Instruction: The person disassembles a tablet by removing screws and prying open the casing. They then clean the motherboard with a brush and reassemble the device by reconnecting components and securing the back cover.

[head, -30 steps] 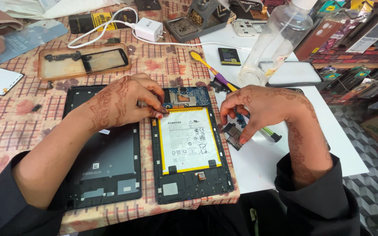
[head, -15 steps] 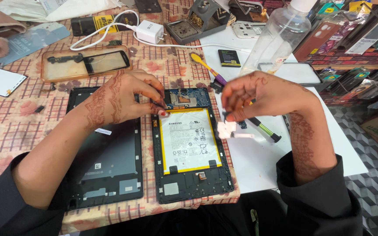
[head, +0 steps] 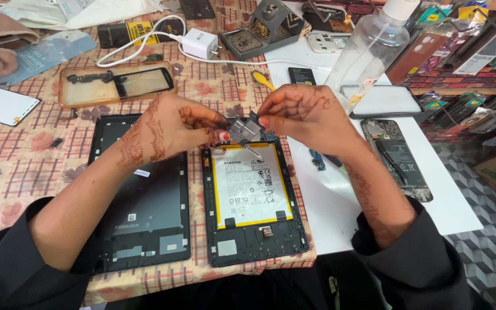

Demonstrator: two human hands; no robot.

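On the patterned tablecloth (head: 24, 172), the opened tablet (head: 254, 201) lies at frame centre, back cover (head: 144, 201) already off, battery (head: 251, 186) still fitted, while the left hand (head: 170, 126) and right hand (head: 305, 112) together pinch a small metal shield plate (head: 244, 131).

An opened tablet (head: 254, 201) lies face down at the table's near edge, its battery (head: 251, 186) set in its middle. Just left of it lies the tablet's back cover (head: 144, 201). Above the tablet's far end, the left hand (head: 170, 126) and right hand (head: 305, 112) meet on a small metal part (head: 243, 130). Behind the cover lies a phone case (head: 116, 83); behind that, a charger (head: 200, 43). Right of the hands stands a bottle (head: 368, 51), and an opened phone (head: 396, 158) lies nearer.
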